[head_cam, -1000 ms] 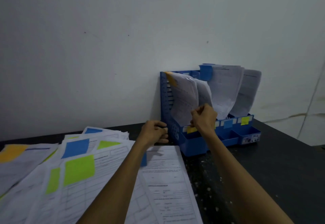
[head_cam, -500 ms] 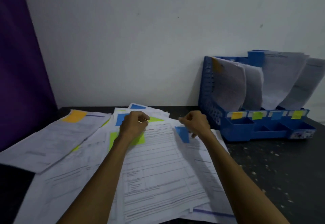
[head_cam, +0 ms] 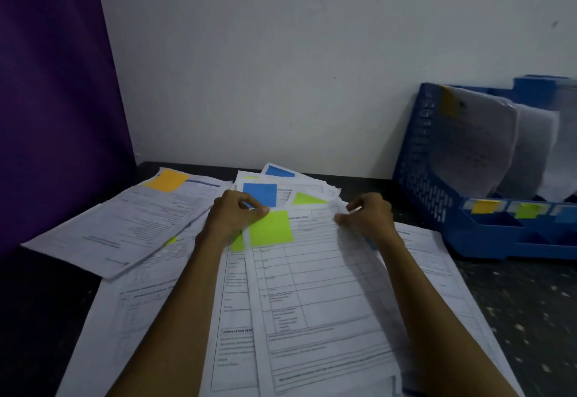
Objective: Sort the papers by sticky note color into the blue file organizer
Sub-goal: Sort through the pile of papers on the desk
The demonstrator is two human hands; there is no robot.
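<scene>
Papers (head_cam: 146, 300) lie fanned across the dark worktop (head_cam: 515, 303), their coloured notes turned upward so each colour reads at a glance; an orange-noted sheet (head_cam: 165, 179) sits off to the left, a blue note (head_cam: 259, 193) shows just behind the hands. The left hand (head_cam: 232, 220) and right hand (head_cam: 370, 217) are apart, each pinching a top corner of the uppermost sheet (head_cam: 312, 287), which carries a green sticky note (head_cam: 271, 228); gripping both corners likely keeps the limp page from buckling as it lifts. The blue file organizer (head_cam: 437, 197) stands at the right against the wall, filed papers (head_cam: 477, 147) leaning in its slots; its green tab (head_cam: 527, 210), beside the orange tab (head_cam: 482, 207), looks the likely destination.
</scene>
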